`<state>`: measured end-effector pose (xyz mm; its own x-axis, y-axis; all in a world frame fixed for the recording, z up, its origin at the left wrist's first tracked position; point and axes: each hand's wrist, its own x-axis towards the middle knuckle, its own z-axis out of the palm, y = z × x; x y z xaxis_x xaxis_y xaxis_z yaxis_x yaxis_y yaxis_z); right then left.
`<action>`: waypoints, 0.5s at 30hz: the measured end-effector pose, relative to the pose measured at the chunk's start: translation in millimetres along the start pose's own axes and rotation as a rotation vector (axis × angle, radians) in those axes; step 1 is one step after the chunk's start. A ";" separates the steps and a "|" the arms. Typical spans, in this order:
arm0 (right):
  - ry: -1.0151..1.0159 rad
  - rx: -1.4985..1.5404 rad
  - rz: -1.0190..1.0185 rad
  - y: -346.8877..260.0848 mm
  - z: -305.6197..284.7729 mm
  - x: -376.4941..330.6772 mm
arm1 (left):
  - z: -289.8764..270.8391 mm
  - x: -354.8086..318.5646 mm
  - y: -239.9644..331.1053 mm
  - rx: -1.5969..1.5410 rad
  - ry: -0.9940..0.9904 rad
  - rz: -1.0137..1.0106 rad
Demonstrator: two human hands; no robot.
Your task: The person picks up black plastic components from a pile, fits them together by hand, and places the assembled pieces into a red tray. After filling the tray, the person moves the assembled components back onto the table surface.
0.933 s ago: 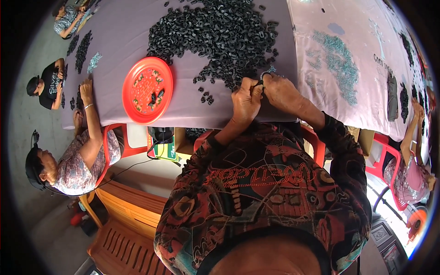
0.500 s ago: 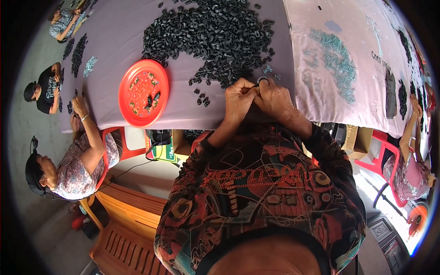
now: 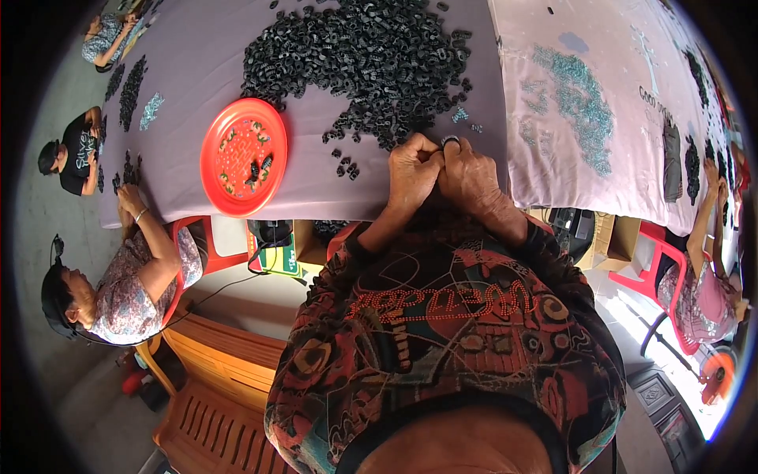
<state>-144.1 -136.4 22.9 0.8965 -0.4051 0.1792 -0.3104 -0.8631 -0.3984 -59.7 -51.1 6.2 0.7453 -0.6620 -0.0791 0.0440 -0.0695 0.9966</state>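
My left hand [image 3: 412, 175] and my right hand [image 3: 472, 175] meet at the near edge of the table, fingers closed and pinched together. What they hold between the fingertips is too small and covered to name. A dark ring shape [image 3: 450, 141] shows at the right fingers; whether it is worn or held I cannot tell. Just beyond the hands spreads a large heap of small black plastic parts [image 3: 371, 67]. Several loose black parts [image 3: 346, 167] lie left of my left hand. Small clear bluish pieces [image 3: 460, 115] lie beyond my right hand.
A red oval plate [image 3: 212, 186] with a few black pieces on it sits to the left. More clear pieces [image 3: 580, 103] are spread on the pale cloth at right. Co-workers sit along both sides, one person [image 3: 130, 284] near left. An orange-brown chair [image 3: 213, 419] stands lower left.
My hands stay together at nearly the same spot, fingers shifted slightly. The co-worker at near left has brought both hands together at the table edge.
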 end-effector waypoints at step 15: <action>0.010 -0.053 -0.019 -2.0 2.2 2.8 | 4.0 -4.9 -4.4 -0.064 0.076 0.053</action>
<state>-140.2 -135.1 22.3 0.8994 -0.3913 0.1950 -0.3101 -0.8853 -0.3464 -66.1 -50.5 2.2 0.7962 -0.6045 -0.0264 0.0434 0.0137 0.9990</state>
